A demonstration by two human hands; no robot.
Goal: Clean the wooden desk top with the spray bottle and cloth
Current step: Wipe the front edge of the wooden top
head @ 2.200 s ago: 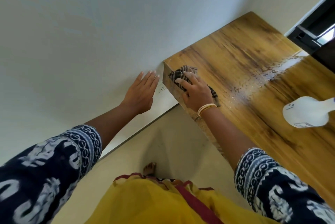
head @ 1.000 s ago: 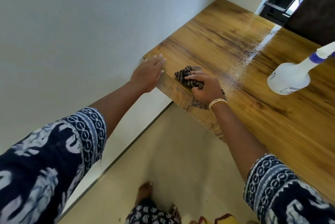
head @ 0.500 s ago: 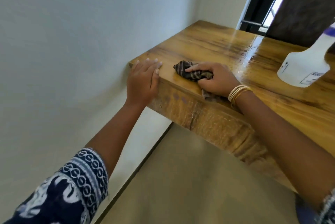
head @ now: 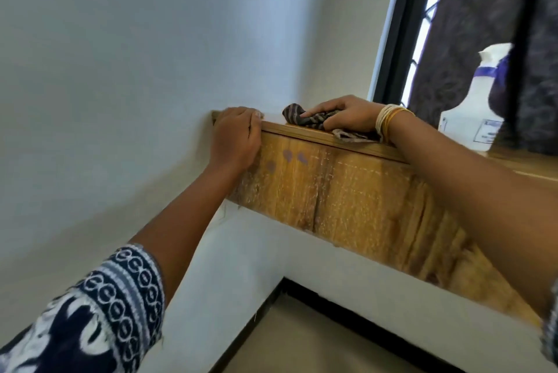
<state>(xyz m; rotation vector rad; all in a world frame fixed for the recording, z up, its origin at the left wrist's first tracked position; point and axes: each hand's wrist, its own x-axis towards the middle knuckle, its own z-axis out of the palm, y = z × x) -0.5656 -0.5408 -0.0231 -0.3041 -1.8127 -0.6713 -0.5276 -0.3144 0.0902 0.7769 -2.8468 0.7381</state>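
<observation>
Both hands on desk [head: 332, 188]: right hand [head: 347, 114] seemingly grips cloth [head: 305, 117].

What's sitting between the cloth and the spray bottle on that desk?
In the head view, only the right hand gripping the cloth and its bangled wrist; beyond them stands the spray bottle.

My left hand [head: 237, 138] lies flat, fingers hooked over the corner edge of the desk [head: 347, 191]. My right hand [head: 347, 114] has its grip curled round the cloth [head: 305, 117], wrist resting low, forearm extended.
</observation>
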